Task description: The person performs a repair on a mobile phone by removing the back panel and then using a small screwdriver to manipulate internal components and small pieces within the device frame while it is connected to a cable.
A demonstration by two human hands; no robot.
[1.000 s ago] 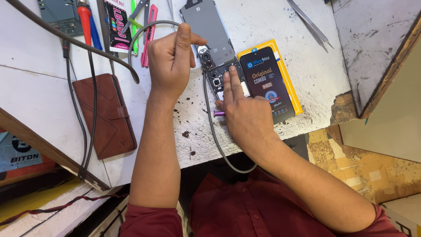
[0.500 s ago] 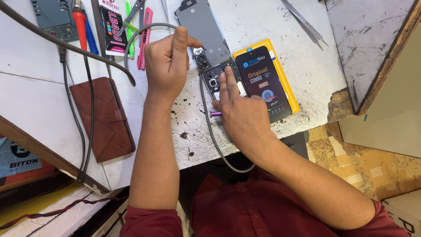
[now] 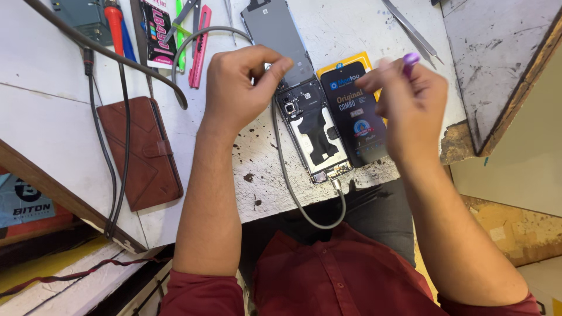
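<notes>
- The opened phone (image 3: 313, 126) lies flat on the surface (image 3: 257, 169), cable (image 3: 293, 187) plugged in at its near end.
- Right hand (image 3: 410, 102): fingers pinch a purple tool (image 3: 411, 58); bring it down steadily.
- Left hand (image 3: 240, 88): fingers curled at the phone's top edge; press firmly.

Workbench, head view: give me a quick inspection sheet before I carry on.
Surface: white benchtop, scratched, dark specks.
Job's things: opened phone, back off, insides showing; grey panel above it.
Clutter: brown wallet case, black package, tweezers, pink cutter.
Grippers: left hand pinches something small at the phone's top; right hand lifted, holding a purple-tipped tool.
Cables: grey cable plugged into the phone's bottom.
Surroundings: wooden board at right.
</notes>
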